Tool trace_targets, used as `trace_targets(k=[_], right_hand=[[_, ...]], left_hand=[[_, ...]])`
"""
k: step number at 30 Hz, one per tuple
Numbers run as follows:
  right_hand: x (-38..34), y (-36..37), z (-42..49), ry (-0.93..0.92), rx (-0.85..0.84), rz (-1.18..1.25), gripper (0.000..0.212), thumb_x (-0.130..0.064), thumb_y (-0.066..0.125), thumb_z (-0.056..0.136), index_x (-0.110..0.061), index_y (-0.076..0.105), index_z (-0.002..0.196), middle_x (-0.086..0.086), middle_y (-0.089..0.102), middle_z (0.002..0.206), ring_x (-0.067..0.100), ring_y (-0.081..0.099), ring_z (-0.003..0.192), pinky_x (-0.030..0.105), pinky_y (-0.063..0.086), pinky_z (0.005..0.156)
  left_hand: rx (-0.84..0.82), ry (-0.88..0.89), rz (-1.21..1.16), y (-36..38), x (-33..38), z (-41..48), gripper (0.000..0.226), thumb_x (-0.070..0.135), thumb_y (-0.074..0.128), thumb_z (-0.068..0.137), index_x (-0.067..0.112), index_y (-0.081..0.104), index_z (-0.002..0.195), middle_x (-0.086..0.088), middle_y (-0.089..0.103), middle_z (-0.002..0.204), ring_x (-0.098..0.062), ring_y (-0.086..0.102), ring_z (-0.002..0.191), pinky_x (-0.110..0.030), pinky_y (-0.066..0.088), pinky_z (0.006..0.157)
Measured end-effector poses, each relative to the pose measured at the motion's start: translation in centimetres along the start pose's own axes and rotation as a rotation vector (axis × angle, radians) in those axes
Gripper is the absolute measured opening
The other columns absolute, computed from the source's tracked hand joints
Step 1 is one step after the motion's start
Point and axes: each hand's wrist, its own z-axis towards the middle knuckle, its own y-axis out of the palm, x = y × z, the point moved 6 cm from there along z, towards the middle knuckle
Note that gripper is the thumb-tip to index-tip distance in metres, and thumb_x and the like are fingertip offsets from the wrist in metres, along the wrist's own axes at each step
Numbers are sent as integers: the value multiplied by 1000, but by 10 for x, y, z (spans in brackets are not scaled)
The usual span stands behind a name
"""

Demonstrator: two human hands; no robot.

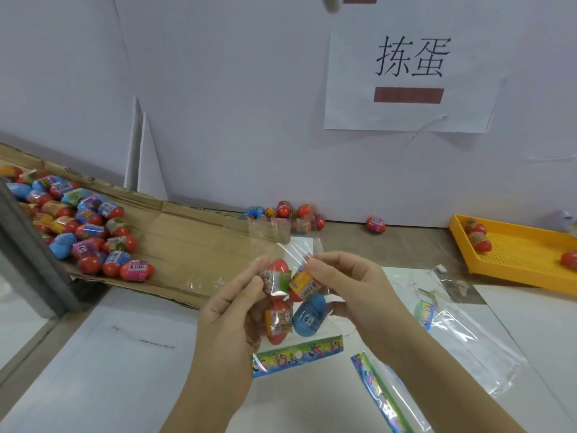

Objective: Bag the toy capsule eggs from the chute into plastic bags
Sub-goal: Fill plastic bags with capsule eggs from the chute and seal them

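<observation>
Four glossy oval eggs in clear crinkly bag, L grip & R grip pinching it.

Looks like a small packing/sorting station in a toy workshop imo. There's a cardboard chute on the left w/ a heap of capsule eggs, a printed paper sign taped to a white partition wall, and a yellow perforated tray off to the right. Clear header bags lie on the bench, plus one part-filled bag w/ eggs in it.
</observation>
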Motion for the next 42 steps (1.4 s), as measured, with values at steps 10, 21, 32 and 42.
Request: trace_targets(k=[10, 21, 32, 42], right_hand=[[-3, -5, -1, -53, 36, 11, 12, -7, 68, 84, -17, 75, 83, 7, 74, 78, 16, 68, 64, 24, 55, 57], [-6, -6, 1, -28, 20, 137, 12, 4, 65, 81, -7, 70, 80, 8, 70, 69, 19, 67, 55, 24, 53, 48], [-13, -11, 3, -48, -70, 119, 11, -1, 67, 76, -10, 72, 79, 10, 71, 72, 19, 67, 55, 24, 53, 47], [-11, -11, 6, -74, -148, 222, 16, -3, 65, 64, -17, 71, 60, 5, 68, 63, 13, 64, 52, 22, 52, 49]], left_hand=[[61, 47, 69, -6, 1, 2, 21, 23, 63, 74, 28, 80, 85, -4, 77, 85, -13, 72, 67, -24, 55, 50], [201, 97, 83, -11, 11, -3, 33, 9, 58, 91, 25, 80, 73, -7, 76, 76, -15, 71, 61, -25, 55, 48], [65, 82, 83, -9, 10, 3, 36, -1, 50, 94, 21, 78, 93, -5, 77, 90, -12, 72, 67, -20, 54, 51], [-47, 166, 29, -1, 13, 2, 15, 15, 60, 71, 22, 72, 63, -6, 77, 89, -18, 74, 72, -22, 54, 51]])
